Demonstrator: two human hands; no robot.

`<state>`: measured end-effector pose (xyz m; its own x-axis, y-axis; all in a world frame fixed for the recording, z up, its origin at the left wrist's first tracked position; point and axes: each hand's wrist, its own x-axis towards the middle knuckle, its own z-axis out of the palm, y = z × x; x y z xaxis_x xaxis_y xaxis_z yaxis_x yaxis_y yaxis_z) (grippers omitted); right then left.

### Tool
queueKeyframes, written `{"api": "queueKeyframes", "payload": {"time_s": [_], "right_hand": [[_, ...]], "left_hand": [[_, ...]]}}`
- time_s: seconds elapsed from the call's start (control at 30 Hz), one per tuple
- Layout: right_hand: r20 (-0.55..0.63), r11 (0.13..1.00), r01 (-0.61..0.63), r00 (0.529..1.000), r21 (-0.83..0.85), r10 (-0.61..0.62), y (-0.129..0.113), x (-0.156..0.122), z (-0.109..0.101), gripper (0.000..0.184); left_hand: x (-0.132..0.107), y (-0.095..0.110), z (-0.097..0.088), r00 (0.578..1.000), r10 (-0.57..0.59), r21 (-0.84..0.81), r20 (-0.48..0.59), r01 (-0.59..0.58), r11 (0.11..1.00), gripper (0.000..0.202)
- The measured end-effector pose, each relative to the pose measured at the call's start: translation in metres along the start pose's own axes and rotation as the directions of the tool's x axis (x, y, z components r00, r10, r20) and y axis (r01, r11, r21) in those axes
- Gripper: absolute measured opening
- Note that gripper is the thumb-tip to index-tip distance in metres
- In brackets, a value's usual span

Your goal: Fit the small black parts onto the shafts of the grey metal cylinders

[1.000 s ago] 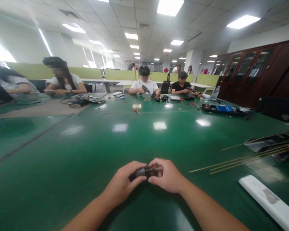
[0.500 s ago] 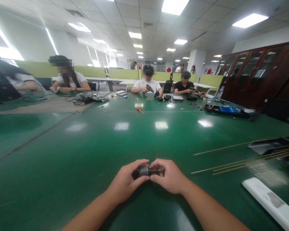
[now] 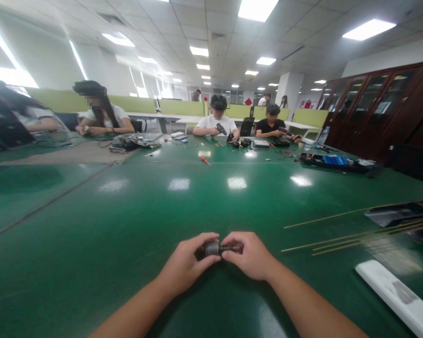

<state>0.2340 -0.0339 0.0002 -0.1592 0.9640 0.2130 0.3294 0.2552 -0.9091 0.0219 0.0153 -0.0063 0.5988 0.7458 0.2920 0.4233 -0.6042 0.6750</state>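
Note:
Between my hands, low over the green table [image 3: 144,211], lies a motor rotor [image 3: 212,249]: a grey metal cylinder with a dark, stepped shaft running to the right. My left hand [image 3: 184,260] curls round its thicker left end, thumb below and fingers above, hiding that end. With thumb and fingers, my right hand [image 3: 251,256] pinches the shaft side, whose far tip is partly covered. The rotor is held roughly level, and the two hands' fingertips nearly meet.
Thin rods [image 3: 352,239] and a long white casing [image 3: 391,293] lie to my right. An orange screwdriver [image 3: 205,161] rests farther off. Several people work across the table among tools and parts; a black tray with blue items [image 3: 334,161] sits at the far right.
Both hands still hold the rotor. My right hand's thumb and fingers have shifted slightly on the shaft; the whole view has moved a little.

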Motion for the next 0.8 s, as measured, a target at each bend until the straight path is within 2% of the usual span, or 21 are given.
{"api": "queueKeyframes", "payload": {"time_s": [0.23,0.8], "right_hand": [[0.007,1.000,-0.018,1.000,0.017,0.018,0.0017,0.0008,-0.0012,0.013],[0.008,0.998,-0.020,1.000,0.061,0.019,0.0015,0.0010,-0.0015,0.012]], "left_hand": [[0.0001,0.0038,0.0010,0.999,0.016,0.040,-0.040,-0.014,0.999,0.033],[-0.0006,0.0045,0.0014,0.999,0.011,0.066,-0.047,-0.007,0.998,0.034]]}}
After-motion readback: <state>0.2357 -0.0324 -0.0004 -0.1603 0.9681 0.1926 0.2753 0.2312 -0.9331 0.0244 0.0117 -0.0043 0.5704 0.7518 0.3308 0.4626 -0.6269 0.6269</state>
